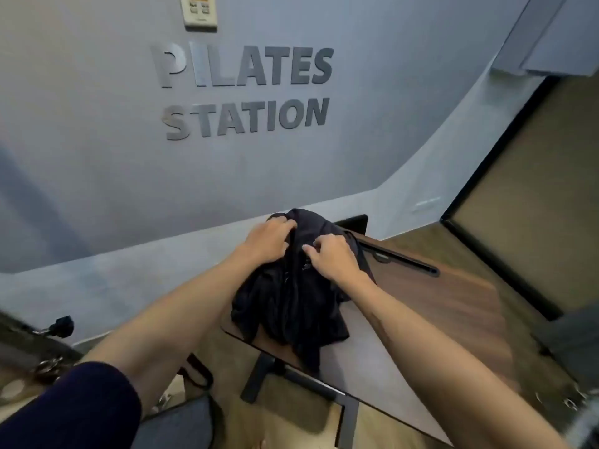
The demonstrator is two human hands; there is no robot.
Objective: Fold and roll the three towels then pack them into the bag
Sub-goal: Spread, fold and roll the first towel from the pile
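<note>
Two bare hands work at the top of a black bag (pixel 291 286) that stands slumped on a small wood-grain counter (pixel 437 306). Left hand (pixel 269 241): fingers curled into the dark fabric at the upper left of the bag, gripping a fold near its highest point. Right hand (pixel 330 257): fingers bent, pinching the fabric just right of the bag's centre line, close to the left hand but not touching it. Both forearms reach in from the lower edge of the view; a dark blue sleeve (pixel 74 406) covers the left upper arm.

Bag: soft, creased, its lower folds spread over the near left corner of the counter, with one flap hanging past the counter's edge. A dark strap (pixel 363 257) runs down its right side. Whether the bag's mouth is open or fastened cannot be told, and no towel can be made out; the bag's contents are hidden by the fabric and the hands.

Counter: a narrow slot (pixel 402 257) runs along its far right edge, and a dark metal leg and foot (pixel 262 374) support it from below. Wood-pattern floor (pixel 531 176) lies to the right.

Background: a pale grey wall bearing raised grey lettering (pixel 246 89) that reads "PILATES STATION", with a white wall control panel (pixel 199 9) above it. At lower left, a black knob (pixel 63 325) and metal fittings are partly in view, blurred.
</note>
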